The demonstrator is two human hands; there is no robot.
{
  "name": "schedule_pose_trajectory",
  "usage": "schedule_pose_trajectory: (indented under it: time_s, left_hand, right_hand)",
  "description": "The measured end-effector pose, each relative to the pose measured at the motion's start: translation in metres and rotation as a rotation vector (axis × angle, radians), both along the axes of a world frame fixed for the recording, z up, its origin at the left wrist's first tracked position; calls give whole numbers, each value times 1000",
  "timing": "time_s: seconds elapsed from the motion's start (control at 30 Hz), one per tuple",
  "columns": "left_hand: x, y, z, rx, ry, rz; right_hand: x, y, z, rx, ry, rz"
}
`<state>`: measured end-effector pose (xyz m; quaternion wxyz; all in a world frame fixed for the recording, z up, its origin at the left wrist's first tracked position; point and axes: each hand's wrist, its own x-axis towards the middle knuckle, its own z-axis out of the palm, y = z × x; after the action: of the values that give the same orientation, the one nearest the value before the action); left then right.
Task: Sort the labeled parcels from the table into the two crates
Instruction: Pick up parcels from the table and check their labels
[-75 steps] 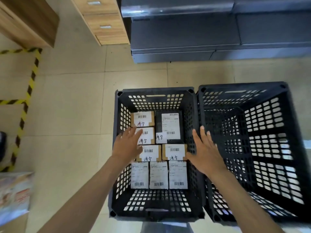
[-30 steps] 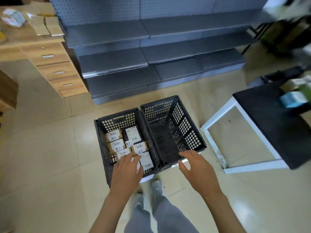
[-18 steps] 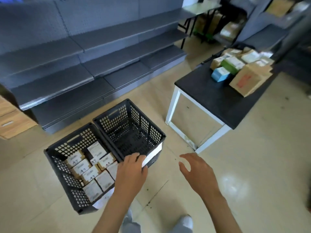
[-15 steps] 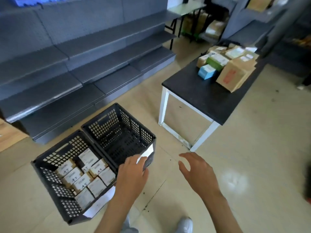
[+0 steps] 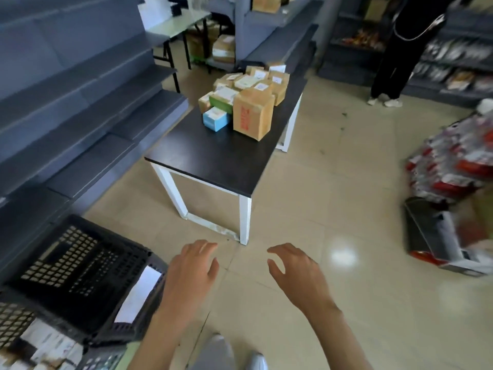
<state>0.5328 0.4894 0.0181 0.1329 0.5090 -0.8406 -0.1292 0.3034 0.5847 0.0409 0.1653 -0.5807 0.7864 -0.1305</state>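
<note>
Hovering empty over glossy beige tile, the left hand [image 5: 190, 271] and right hand [image 5: 298, 273] spread relaxed fingers. Cardboard parcels [image 5: 250, 98] with white labels, red print unreadable, crowd the black table's [image 5: 213, 158] far end. Slotted black plastic crates [image 5: 77, 273] sit at left.

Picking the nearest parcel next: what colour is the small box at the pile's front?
Light blue box, head view.
</note>
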Motion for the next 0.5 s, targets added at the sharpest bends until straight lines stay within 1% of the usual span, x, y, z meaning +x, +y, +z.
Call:
schedule_pose_trajectory:
  time_s: [0.2,0.37,0.5]
  left_hand:
    - [-61,-50,-11,-10,-61,-45]
    - [-114,-122,-24,-9,-72,2]
    - [-162,-188,-26,14,-41,58]
  right_hand:
    - [-67,-51,-7,66,24,-25]
    - [-121,-124,-9,83,56,-16]
    - [-161,-185,-3,109,83,-15]
